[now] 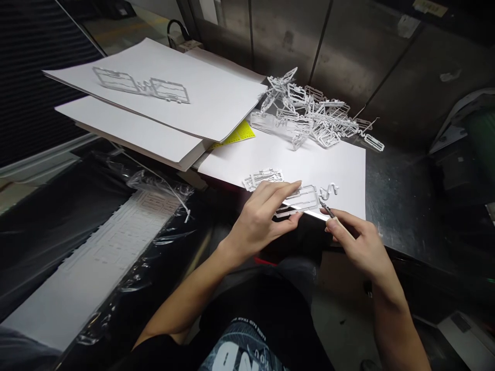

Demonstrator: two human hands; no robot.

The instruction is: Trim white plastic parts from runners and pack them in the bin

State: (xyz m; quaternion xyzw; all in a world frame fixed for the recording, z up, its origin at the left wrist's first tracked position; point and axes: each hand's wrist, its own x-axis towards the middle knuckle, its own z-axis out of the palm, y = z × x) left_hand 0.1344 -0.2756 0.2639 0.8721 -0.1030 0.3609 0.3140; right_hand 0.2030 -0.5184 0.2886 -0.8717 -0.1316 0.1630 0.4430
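Note:
My left hand [266,211] grips a thin white plastic frame [308,198] between thumb and fingers, over the near edge of a white sheet [351,175]. In my right hand [353,234] is a slim craft knife [328,210] with a pale handle. Its metal tip meets the right end of the frame. Just past the tip lies a small wavy white piece [328,191]. Several similar frames [263,178] are stacked flat behind my left fingers.
A tangled heap of white plastic frames [317,116] lies at the back by the metal wall. Stacked white boards [216,87] stand at left, one frame [143,87] on top, a yellow triangular piece [235,135] beneath. Lower left, flat white parts [119,237] rest on black plastic [162,268].

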